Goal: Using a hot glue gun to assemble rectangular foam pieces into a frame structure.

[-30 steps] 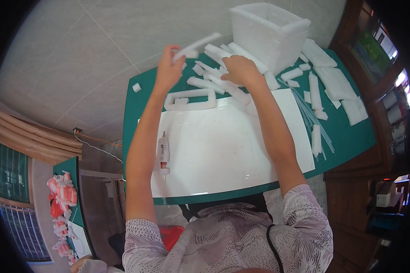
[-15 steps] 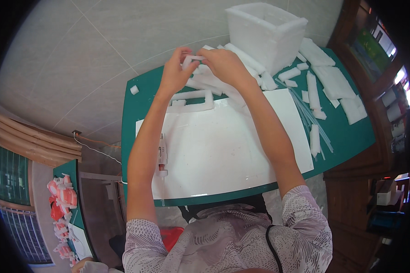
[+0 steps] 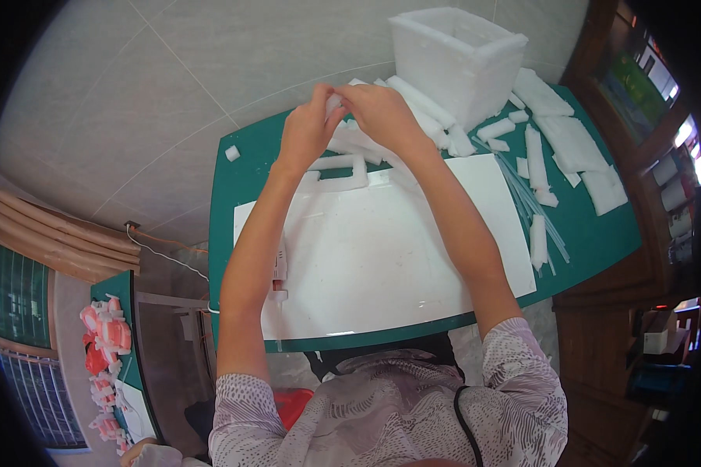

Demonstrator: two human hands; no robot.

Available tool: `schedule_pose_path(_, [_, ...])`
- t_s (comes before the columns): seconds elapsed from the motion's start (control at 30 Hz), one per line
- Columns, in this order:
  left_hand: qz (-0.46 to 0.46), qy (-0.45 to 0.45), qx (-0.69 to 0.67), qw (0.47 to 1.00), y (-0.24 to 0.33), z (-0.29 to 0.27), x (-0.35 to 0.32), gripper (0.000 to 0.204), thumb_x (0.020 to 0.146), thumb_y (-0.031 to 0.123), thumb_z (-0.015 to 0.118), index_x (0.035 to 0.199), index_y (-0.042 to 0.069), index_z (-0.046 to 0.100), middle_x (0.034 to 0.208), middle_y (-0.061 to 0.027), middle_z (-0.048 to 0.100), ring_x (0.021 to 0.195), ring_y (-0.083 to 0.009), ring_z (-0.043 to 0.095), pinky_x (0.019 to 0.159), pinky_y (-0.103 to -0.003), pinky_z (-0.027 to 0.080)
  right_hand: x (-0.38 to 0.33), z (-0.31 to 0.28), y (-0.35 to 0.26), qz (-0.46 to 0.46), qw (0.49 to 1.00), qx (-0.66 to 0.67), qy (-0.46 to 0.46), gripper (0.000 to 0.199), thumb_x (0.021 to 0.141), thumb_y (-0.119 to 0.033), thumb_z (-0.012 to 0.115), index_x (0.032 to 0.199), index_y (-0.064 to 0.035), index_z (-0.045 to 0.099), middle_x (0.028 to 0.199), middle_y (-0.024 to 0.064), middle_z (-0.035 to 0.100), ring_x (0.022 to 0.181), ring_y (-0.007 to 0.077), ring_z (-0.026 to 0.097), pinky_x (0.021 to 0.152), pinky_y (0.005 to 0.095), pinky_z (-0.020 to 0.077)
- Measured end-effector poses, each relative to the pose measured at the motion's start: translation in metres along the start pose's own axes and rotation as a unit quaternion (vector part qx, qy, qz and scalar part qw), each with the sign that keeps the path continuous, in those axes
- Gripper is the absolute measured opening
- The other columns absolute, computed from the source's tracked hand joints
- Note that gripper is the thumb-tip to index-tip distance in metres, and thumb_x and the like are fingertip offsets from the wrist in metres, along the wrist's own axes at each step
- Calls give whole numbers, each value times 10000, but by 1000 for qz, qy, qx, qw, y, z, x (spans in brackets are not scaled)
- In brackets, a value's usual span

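Pinching a small white foam piece [image 3: 332, 102], mostly hidden between left hand [image 3: 308, 131] and right hand [image 3: 378, 114], both closed in on it, just past the white rectangular foam frame [image 3: 358, 172]. Imo go easy on fingertip pressure, foam probably dents, and brace both hands together. Can't tell exact finger placement tbh.

Short pale sleeves [image 3: 245, 405] with dark wavy print
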State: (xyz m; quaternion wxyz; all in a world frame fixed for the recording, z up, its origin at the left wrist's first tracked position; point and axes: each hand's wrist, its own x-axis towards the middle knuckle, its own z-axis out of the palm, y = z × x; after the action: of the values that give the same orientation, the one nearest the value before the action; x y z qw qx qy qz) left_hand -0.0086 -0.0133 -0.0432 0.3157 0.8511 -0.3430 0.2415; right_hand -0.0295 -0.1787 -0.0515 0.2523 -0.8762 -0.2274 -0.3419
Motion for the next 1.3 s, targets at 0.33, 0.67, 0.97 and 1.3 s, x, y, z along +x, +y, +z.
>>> schedule_pose_path(0.33, [-8,-20,-17,1000,1,-15,7,254,875,287,708,969,51,691,794,-150,677,644,-261,616,606,-320,475,5,-14,-2,41,994,98,13,136,878,-49,572,970,-25,670,897,173,677,811,352,631,721,407,500])
schedule_pose_path(0.67, [-81,-69,-228,968,-13,-11,11,250,875,222,704,1051,48,667,934,-59,682,833,-136,617,755,-267,491,-2,-37,53,153,974,156,52,184,888,-138,621,1019,-27,688,941,160,713,858,303,691,799,352,535])
schedule_pose_path(0.97, [22,-80,-3,997,-51,21,22,375,895,206,685,1233,76,588,1269,-142,570,1147,-262,537,913,-349,471,5,-17,34,104,977,132,128,186,902,-122,619,1068,-46,653,1002,135,705,893,279,679,792,347,523])
schedule_pose_path(1.3, [0,-234,5,972,-40,-6,-49,335,862,264,679,1124,59,637,1161,-162,596,1103,-351,534,926,-417,442,-11,11,42,66,998,15,-16,95,823,-89,674,909,-52,656,1004,129,645,912,351,614,802,428,503])
